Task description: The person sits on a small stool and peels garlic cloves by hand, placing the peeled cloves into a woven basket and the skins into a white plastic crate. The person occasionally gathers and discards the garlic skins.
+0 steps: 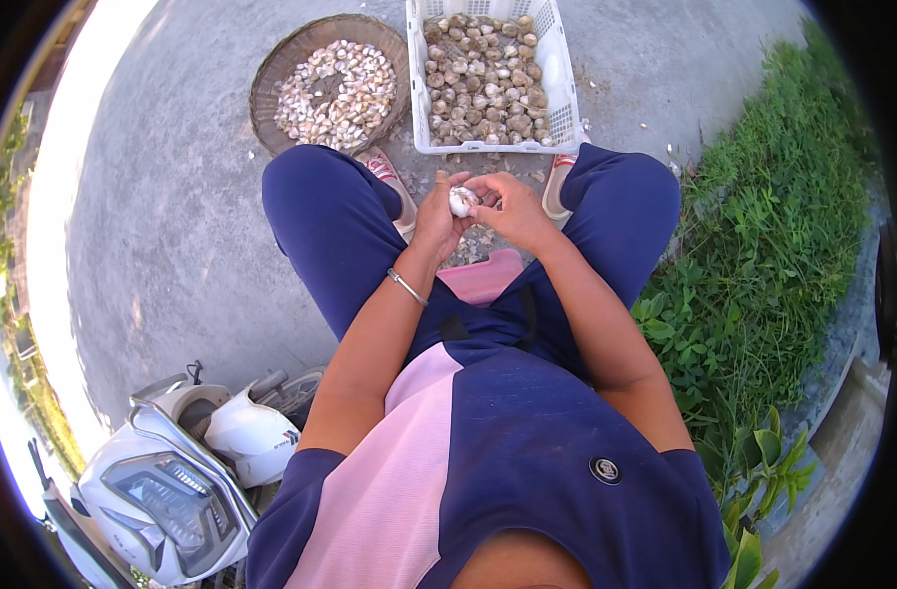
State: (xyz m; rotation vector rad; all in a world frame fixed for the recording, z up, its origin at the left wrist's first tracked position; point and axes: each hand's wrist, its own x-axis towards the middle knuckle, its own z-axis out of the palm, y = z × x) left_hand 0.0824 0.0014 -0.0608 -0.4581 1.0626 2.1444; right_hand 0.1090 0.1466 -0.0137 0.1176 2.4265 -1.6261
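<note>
Between my knees, a white garlic bulb (462, 202) is held by both hands. My left hand (439, 221) cradles it from the left, with a tan covering on the thumb tip. My right hand (509, 207) has thumb and fingers on the bulb's right side. Ahead on the left, a round woven basket (271, 77) holds many loose garlic cloves (363, 70). Beside it, a white plastic crate (565, 81) contains many whole garlic bulbs (492, 90). Papery garlic skins (478, 239) litter the ground between my feet.
A pink plastic seat (485, 278) shows between my thighs. A white motor scooter (176, 493) stands at the lower left. Green plants (757, 243) border the concrete ground (176, 184) on the right. My shoes are just before the basket and crate.
</note>
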